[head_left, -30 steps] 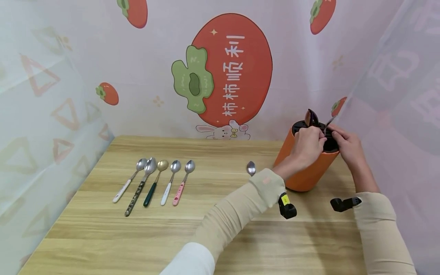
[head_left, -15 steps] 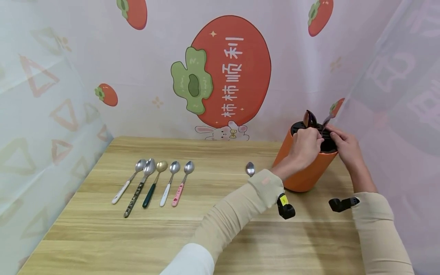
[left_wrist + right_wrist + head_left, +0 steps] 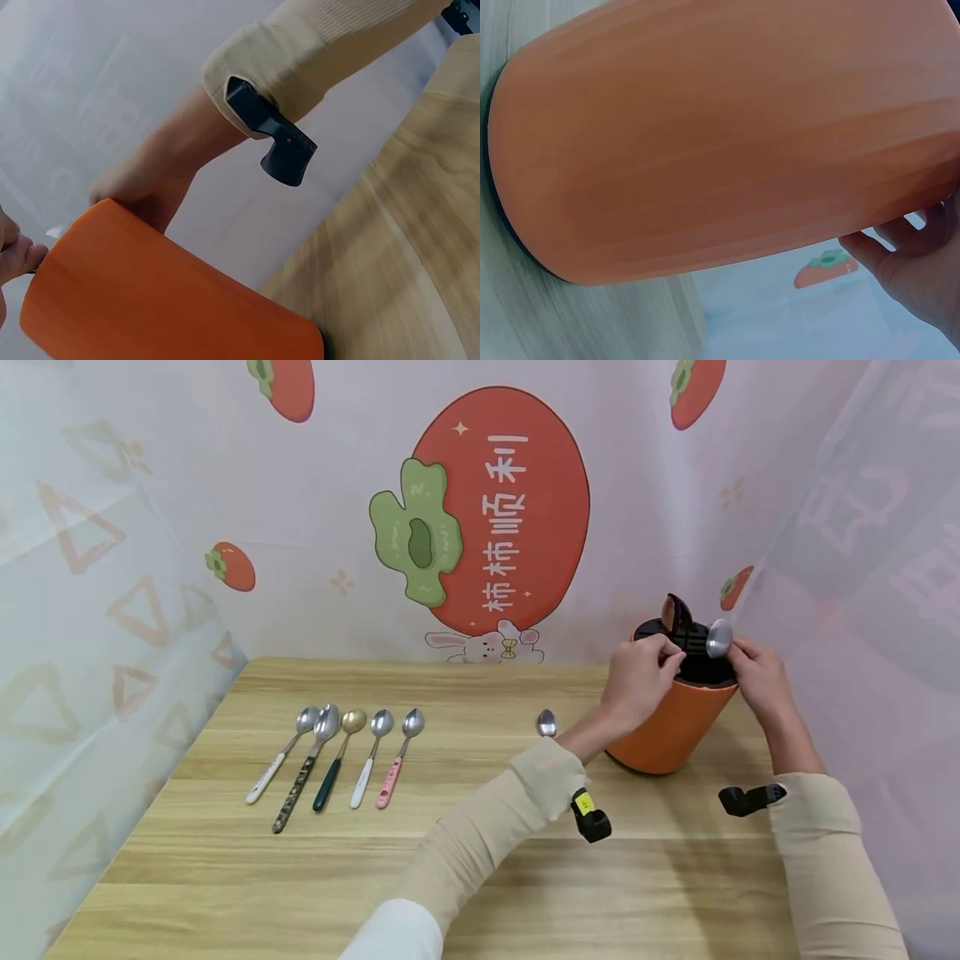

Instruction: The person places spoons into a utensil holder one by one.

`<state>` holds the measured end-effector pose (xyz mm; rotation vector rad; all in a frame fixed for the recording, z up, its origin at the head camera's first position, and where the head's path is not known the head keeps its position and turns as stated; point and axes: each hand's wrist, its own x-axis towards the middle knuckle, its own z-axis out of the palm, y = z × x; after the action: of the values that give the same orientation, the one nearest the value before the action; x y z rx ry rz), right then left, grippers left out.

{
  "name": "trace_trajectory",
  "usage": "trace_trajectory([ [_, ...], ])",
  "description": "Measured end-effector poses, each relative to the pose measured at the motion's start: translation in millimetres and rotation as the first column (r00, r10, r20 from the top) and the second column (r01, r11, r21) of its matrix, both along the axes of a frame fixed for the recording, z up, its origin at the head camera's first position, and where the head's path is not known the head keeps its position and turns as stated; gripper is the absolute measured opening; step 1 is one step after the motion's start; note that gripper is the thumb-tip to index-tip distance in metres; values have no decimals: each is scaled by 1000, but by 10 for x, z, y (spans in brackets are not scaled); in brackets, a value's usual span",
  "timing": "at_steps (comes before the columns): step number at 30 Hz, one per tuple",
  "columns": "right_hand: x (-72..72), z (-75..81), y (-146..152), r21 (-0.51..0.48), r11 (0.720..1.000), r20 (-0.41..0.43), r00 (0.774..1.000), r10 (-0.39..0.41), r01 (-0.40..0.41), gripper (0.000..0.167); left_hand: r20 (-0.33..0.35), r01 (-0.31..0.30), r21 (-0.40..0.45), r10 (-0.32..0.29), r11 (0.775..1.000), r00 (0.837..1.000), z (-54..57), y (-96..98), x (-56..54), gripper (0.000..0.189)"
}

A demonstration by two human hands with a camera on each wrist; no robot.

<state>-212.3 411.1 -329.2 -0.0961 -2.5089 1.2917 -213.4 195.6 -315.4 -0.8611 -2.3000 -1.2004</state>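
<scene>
An orange utensil holder (image 3: 667, 727) with a black slotted top stands at the right of the table in the head view. A dark spoon (image 3: 677, 612) rises from its back. A silver spoon (image 3: 720, 638) has its bowl above the opening, beside my right fingertips, its handle hidden inside. My right hand (image 3: 763, 678) grips the holder's right rim, fingers on the outer wall in the right wrist view. At the left rim, my left hand (image 3: 637, 681) has thumb and forefinger curled together, with nothing plainly visible between them; that hand (image 3: 16, 255) shows partly in the left wrist view.
Several spoons lie in a row on the wooden table (image 3: 262, 893) at left, among them a pink-handled spoon (image 3: 392, 777) and a green-handled spoon (image 3: 330, 781). One more spoon (image 3: 547, 722) lies partly behind my left forearm. Printed cloth (image 3: 337, 510) hangs behind.
My left hand has drawn back leftward from the silver spoon. The spoon's bowl has turned to face forward and sits lower. My right hand stays at the rim.
</scene>
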Motion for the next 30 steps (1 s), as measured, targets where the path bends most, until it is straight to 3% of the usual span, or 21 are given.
trace_trajectory([
  [3, -3, 8, -1, 3, 1000, 9, 1000, 6, -6, 47, -11, 17, 63, -16, 998, 1000, -27, -118, 6, 13],
  [7, -14, 9, 5, 20, 1000, 9, 1000, 8, -8, 46, -3, 11, 74, -10, 997, 1000, -84, -280, 8, 12],
  [13, -28, 2, 11, 23, 1000, -19, 1000, 21, -20, 42, 90, -7, 42, 3, 999, 996, -278, -520, -19, 13],
  [18, -4, 5, 6, 22, 1000, -7, 1000, 15, -14, 45, 215, -42, -3, 41, 999, 976, -511, -709, -66, 10],
  [24, 4, -14, 13, 7, 1000, -16, 1000, 26, -26, 42, 264, -103, -79, 121, 992, 957, -742, -913, -128, 7],
  [30, -1, -6, -1, -3, 1000, -20, 999, 30, -30, 44, 334, -102, -130, 141, 986, 932, -940, -1022, -163, 5],
])
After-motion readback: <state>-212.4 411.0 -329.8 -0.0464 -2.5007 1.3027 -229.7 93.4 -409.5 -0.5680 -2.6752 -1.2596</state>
